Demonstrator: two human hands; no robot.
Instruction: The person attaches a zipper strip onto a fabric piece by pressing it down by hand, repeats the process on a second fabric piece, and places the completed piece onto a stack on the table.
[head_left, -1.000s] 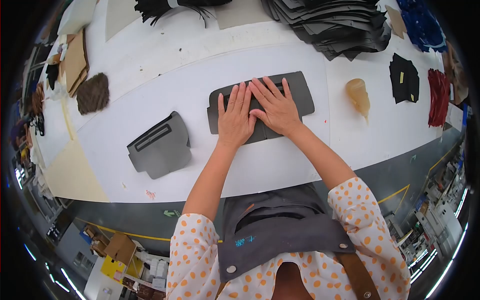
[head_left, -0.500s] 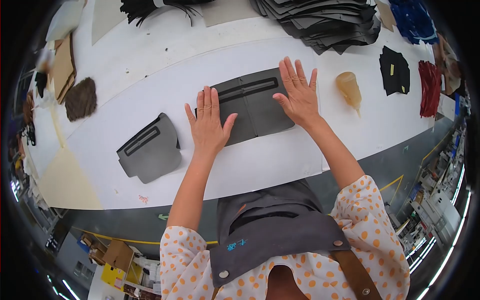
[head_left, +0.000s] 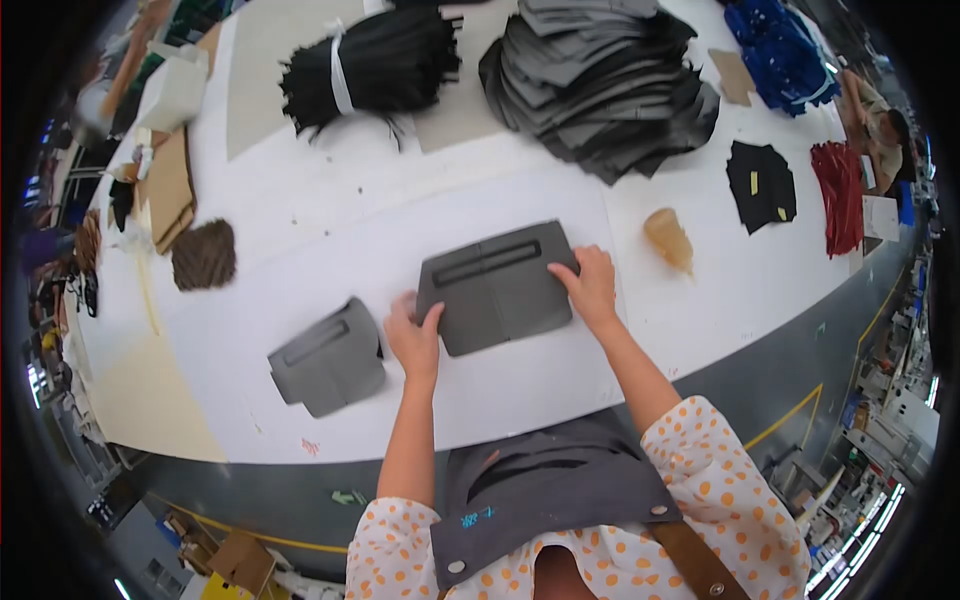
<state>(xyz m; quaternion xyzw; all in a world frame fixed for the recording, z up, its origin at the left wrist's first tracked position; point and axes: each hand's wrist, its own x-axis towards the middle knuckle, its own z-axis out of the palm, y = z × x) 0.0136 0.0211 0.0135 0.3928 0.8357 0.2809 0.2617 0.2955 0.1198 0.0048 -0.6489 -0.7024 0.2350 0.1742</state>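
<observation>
A dark grey, leather-like panel with a black-framed slot and a seam down its middle is in front of me. My left hand is closed on its left edge, thumb on top, the fingers slightly blurred. At the right edge my right hand pinches the panel, thumb on its face and the fingers around the side. Whether the panel is lifted off the table I cannot tell. To the left, a smaller grey piece with a similar slot lies on the white table.
Behind are a tied black bundle and a large stack of dark grey pieces. On the right are an amber squeeze bottle, black pieces, red strips and a blue bundle. A brown piece lies left.
Both hands lay flat with fingers spread on the panel; now they grip its two side edges. The whole view has shifted, showing more of the table's back.
</observation>
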